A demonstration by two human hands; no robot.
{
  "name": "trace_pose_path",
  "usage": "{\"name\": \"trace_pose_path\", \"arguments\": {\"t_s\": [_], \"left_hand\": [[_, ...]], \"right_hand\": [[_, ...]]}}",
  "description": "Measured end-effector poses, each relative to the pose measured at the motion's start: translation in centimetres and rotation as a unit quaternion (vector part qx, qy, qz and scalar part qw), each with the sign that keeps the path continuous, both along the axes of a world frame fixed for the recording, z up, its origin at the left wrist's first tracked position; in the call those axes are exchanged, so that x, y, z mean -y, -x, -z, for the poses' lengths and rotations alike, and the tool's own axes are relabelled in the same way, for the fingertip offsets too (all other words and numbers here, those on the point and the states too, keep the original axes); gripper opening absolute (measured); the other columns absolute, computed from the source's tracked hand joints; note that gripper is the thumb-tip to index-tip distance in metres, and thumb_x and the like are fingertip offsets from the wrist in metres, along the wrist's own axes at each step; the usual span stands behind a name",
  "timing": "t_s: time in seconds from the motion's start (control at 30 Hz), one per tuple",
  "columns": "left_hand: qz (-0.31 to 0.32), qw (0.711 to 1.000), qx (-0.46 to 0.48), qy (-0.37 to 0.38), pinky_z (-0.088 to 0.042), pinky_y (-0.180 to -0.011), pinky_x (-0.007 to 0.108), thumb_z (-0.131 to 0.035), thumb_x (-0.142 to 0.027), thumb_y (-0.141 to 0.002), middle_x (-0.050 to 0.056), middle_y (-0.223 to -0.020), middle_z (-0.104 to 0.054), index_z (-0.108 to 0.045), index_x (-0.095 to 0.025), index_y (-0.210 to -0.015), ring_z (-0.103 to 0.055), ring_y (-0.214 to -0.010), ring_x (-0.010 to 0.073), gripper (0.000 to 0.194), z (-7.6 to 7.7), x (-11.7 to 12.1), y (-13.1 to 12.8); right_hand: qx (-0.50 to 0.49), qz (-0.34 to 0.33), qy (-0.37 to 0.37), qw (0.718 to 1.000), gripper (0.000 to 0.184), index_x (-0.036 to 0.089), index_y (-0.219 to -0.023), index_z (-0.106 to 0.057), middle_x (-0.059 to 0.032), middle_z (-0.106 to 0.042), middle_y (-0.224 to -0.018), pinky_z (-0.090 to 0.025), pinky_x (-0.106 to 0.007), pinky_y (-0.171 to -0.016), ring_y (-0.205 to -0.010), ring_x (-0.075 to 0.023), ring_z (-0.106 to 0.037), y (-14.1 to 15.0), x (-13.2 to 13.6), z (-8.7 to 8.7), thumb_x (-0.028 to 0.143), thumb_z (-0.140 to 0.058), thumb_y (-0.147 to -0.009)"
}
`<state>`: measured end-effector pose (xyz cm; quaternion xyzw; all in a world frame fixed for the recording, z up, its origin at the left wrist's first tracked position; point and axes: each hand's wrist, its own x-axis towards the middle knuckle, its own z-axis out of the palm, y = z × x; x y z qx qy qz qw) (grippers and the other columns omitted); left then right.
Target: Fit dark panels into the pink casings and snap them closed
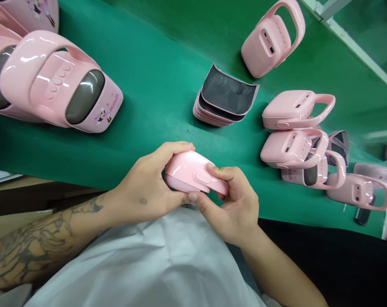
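Observation:
A glossy pink device with a carrying handle [188,168] is held between both hands above the near edge of the green table. My left hand [151,185] wraps its left end, thumb below and fingers over the far side. The right hand [233,200] is closed on the handle end, with one finger on top beside an oval raised part and the thumb underneath. The device lies on its side; its front and underside are largely hidden. Beyond it sits a stack of curved panels [230,94], dark inside with pink edges.
At the left, several larger-looking pink devices [62,85] show dark oval windows and buttons. Another pink device [266,44] lies far right, and several more [291,110] line the right side near a small dark object [362,216]. A metal rail [350,42] crosses the upper right.

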<state>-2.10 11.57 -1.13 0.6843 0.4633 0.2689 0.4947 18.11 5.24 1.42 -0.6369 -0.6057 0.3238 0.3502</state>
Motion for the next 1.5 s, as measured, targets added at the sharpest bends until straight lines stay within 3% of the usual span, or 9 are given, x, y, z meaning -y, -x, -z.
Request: {"name": "trace_pose_path", "arguments": {"t_s": [0.1,0.2,0.33,0.43,0.6,0.77,1.03,1.23,1.5], "left_hand": [[-0.027,1.000,0.005,0.007,-0.066,-0.107,0.049,-0.101,-0.053,-0.070,0.009,-0.145,-0.075,-0.067,-0.027,-0.143,-0.074,-0.129,0.0386,0.084,0.2,-0.3,-0.1],[-0.096,0.992,0.058,0.063,-0.068,-0.098,0.046,-0.104,-0.057,-0.065,0.013,-0.139,-0.077,-0.067,-0.022,-0.142,-0.076,-0.123,0.0380,0.092,0.8,-1.3,0.4],[-0.150,0.944,0.255,0.147,-0.070,-0.087,0.044,-0.084,-0.074,-0.085,0.016,-0.137,-0.078,-0.059,-0.023,-0.153,-0.079,-0.118,0.0359,0.088,1.3,-1.7,0.4],[-0.128,0.916,0.321,0.204,-0.071,-0.089,0.049,-0.062,-0.078,-0.099,0.017,-0.141,-0.077,-0.056,-0.025,-0.157,-0.078,-0.124,0.0382,0.079,1.8,-0.7,0.0],[-0.099,0.979,0.177,0.019,-0.056,-0.123,0.054,-0.063,-0.057,-0.108,0.017,-0.172,-0.053,-0.043,-0.028,-0.168,-0.056,-0.156,0.0377,0.069,2.2,0.5,2.1],[0.058,0.961,-0.037,-0.266,-0.027,-0.140,0.065,-0.099,-0.060,-0.076,0.019,-0.179,-0.042,-0.034,-0.026,-0.175,-0.036,-0.167,0.0472,0.123,0.0,-1.3,4.3],[0.135,0.967,-0.006,-0.215,-0.056,-0.124,0.045,-0.098,-0.043,-0.079,0.016,-0.162,-0.065,-0.052,-0.024,-0.166,-0.067,-0.147,0.0342,0.100,0.1,-1.6,2.5],[0.139,0.974,-0.006,-0.177,-0.057,-0.120,0.039,-0.088,-0.033,-0.089,0.013,-0.155,-0.071,-0.056,-0.022,-0.162,-0.071,-0.142,0.0301,0.081,0.3,-1.5,3.0],[0.132,0.987,-0.043,-0.084,-0.055,-0.120,0.038,-0.089,-0.041,-0.089,0.008,-0.156,-0.070,-0.064,-0.025,-0.153,-0.067,-0.145,0.0318,0.070,-1.5,-2.2,1.5]], "right_hand": [[-0.004,-0.029,-0.009,1.000,0.036,0.027,-0.123,-0.071,-0.0027,-0.076,-0.099,-0.059,-0.032,-0.058,-0.069,-0.0166,-0.066,-0.7,-0.9,0.2,0.042,-0.086,-0.094],[-0.012,-0.037,-0.056,0.998,0.057,0.027,-0.147,-0.064,-0.0105,-0.074,-0.126,-0.067,-0.045,-0.092,-0.108,-0.0264,-0.074,-1.5,-2.1,0.6,0.050,-0.082,-0.099],[-0.133,-0.014,-0.022,0.991,0.096,0.027,-0.172,-0.036,-0.0188,-0.050,-0.169,-0.053,-0.057,-0.124,-0.151,-0.0343,-0.059,-0.6,-2.9,1.8,0.071,-0.076,-0.096],[-0.221,-0.086,0.045,0.970,0.094,0.025,-0.172,-0.037,-0.0180,-0.051,-0.172,-0.053,-0.055,-0.126,-0.155,-0.0342,-0.057,1.0,-3.0,2.5,0.078,-0.065,-0.100],[-0.139,-0.059,0.025,0.988,0.088,0.026,-0.167,-0.047,-0.0163,-0.057,-0.168,-0.055,-0.056,-0.124,-0.154,-0.0369,-0.059,0.3,-2.7,1.8,0.071,-0.074,-0.097],[-0.015,-0.125,-0.002,0.992,0.079,0.027,-0.153,-0.063,-0.0119,-0.073,-0.149,-0.059,-0.057,-0.118,-0.138,-0.0352,-0.069,-2.1,-2.7,-0.8,0.049,-0.096,-0.084],[0.053,-0.261,0.029,0.964,0.070,0.026,-0.151,-0.063,-0.0108,-0.072,-0.151,-0.058,-0.058,-0.120,-0.140,-0.0339,-0.067,-1.8,-3.6,-2.4,0.032,-0.093,-0.089],[0.029,-0.217,0.057,0.974,0.091,0.029,-0.167,-0.047,-0.0125,-0.056,-0.170,-0.049,-0.061,-0.131,-0.160,-0.0369,-0.052,-3.2,-2.8,-0.6,0.045,-0.093,-0.089],[-0.180,-0.156,0.145,0.960,0.077,0.033,-0.167,-0.046,-0.0075,-0.046,-0.178,-0.039,-0.059,-0.138,-0.166,-0.0342,-0.044,-2.9,-2.3,0.6,0.042,-0.083,-0.099]]}}
